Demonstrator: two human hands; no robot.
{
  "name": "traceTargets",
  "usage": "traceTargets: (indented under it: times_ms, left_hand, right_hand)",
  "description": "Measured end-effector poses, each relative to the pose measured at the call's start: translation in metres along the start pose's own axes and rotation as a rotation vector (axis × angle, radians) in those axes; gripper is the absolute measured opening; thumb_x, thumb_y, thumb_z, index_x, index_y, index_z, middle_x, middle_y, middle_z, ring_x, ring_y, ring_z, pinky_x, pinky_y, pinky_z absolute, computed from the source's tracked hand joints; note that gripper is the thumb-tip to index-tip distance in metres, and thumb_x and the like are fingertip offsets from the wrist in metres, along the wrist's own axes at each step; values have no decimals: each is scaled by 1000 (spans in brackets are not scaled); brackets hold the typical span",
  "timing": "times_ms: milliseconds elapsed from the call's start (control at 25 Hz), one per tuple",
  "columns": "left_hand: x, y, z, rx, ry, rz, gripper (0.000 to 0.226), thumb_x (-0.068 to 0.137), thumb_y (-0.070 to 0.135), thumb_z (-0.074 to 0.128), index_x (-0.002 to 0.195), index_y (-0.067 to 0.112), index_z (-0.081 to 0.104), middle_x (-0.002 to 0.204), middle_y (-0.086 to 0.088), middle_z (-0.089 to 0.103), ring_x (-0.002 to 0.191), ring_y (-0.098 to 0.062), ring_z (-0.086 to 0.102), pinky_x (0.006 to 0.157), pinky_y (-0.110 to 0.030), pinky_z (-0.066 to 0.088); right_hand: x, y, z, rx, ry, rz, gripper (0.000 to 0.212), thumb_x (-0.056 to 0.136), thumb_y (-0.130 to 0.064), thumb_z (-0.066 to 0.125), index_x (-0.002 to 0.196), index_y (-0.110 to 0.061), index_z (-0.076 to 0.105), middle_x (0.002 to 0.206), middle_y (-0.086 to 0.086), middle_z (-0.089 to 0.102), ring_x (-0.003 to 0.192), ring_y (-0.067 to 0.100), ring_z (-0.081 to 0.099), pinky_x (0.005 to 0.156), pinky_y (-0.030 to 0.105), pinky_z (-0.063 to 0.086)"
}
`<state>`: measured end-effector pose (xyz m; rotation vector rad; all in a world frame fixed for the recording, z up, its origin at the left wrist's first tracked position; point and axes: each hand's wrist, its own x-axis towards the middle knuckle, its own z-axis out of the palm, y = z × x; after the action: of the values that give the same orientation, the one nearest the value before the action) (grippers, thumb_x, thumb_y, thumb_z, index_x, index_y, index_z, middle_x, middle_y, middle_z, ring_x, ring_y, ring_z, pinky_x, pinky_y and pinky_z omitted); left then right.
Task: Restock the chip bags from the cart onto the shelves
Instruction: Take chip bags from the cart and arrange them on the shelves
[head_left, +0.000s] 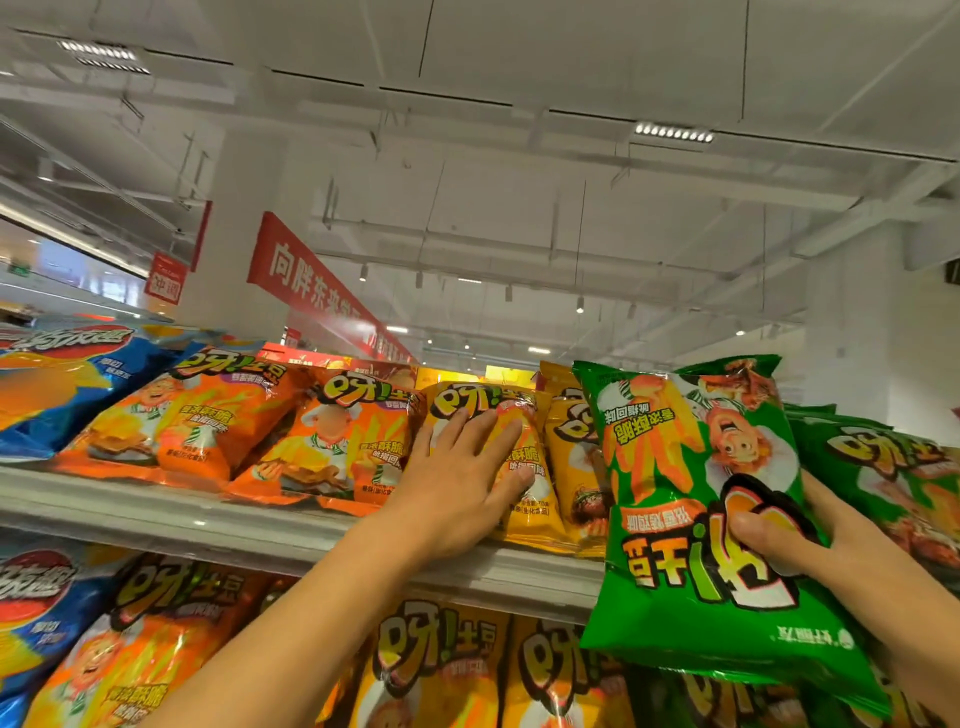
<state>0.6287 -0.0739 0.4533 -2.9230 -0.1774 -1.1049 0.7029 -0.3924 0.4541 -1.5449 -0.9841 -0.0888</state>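
Observation:
My right hand grips a green chip bag upside down, held in front of the top shelf at the right. Flat against a yellow chip bag standing on that shelf, my left hand presses with straight fingers. More green bags stand behind the held one at the far right. The cart is out of view.
Orange chip bags and a blue bag fill the top shelf to the left. The shelf below holds orange, yellow and blue bags. Red hanging signs and the ceiling are above.

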Motion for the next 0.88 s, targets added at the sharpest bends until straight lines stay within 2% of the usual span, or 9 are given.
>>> traceTargets:
  times_ms: [80, 160, 280, 360, 480, 600, 720, 800, 880]
  left_hand:
    - [-3, 13, -2, 27, 60, -6, 64, 100, 65, 9, 158, 41, -1, 169, 9, -7, 154, -17, -19, 122, -56, -12]
    - [-8, 40, 1, 39, 162, 110, 65, 98, 64, 4, 158, 40, 5, 169, 10, -3, 153, -15, -18, 123, -51, -14]
    - [-16, 84, 14, 38, 105, 319, 60, 102, 53, 7, 159, 33, 15, 169, 9, 8, 155, -16, -9, 125, -52, -5]
    - [-19, 96, 23, 74, 54, 316, 56, 107, 48, 15, 160, 30, 15, 168, 9, 12, 156, -17, -5, 124, -56, -4]
    - [-24, 97, 28, 106, 72, 292, 55, 107, 49, 17, 160, 31, 16, 168, 10, 14, 156, -17, 2, 123, -53, -10]
    - [-23, 93, 32, 75, 109, 285, 53, 107, 50, 19, 157, 34, 25, 165, 14, 22, 155, -12, 8, 125, -46, -8]
    - [-19, 93, 29, -31, 154, 274, 49, 105, 52, 23, 149, 36, 40, 156, 18, 38, 150, -6, 22, 125, -44, 5]
    - [-15, 99, 22, -187, 236, 258, 51, 101, 55, 29, 141, 32, 50, 145, 13, 50, 141, -8, 37, 120, -44, 23]
    - [-11, 109, 12, -363, 335, 239, 52, 99, 54, 36, 141, 28, 50, 141, 8, 51, 135, -8, 41, 115, -35, 34]
  right_hand:
    - [-2, 4, -8, 37, -15, 7, 83, 29, -70, 94, 106, -64, 65, 108, -9, 79, 91, 25, 79, 64, 35, 64]
    - [-2, 9, -17, 49, -14, 26, 84, 31, -70, 94, 110, -63, 64, 111, -8, 79, 94, 26, 79, 69, 41, 64]
    - [-4, 14, -31, 84, 9, 60, 85, 31, -66, 96, 110, -62, 65, 110, -6, 79, 93, 28, 79, 69, 43, 64]
    - [-4, 15, -41, 95, 21, 81, 88, 29, -65, 97, 111, -60, 66, 108, -4, 80, 90, 29, 79, 63, 41, 64]
    - [-8, 14, -55, 107, 42, 92, 87, 19, -67, 96, 102, -60, 69, 99, -7, 81, 80, 21, 80, 53, 30, 62]
    - [-15, 17, -64, 194, 11, 158, 89, 24, -53, 103, 107, -55, 69, 105, 1, 80, 88, 34, 79, 60, 46, 63]
    - [-17, 17, -70, 261, -59, 162, 75, 36, -44, 104, 103, -51, 72, 113, 4, 78, 98, 36, 77, 67, 45, 64]
    - [-17, 20, -70, 272, -82, 152, 84, 46, -40, 102, 121, -45, 65, 121, 7, 76, 103, 38, 75, 73, 47, 64]
    - [-18, 23, -69, 261, -60, 137, 92, 53, -37, 100, 134, -41, 56, 125, 7, 74, 106, 36, 74, 80, 51, 63]
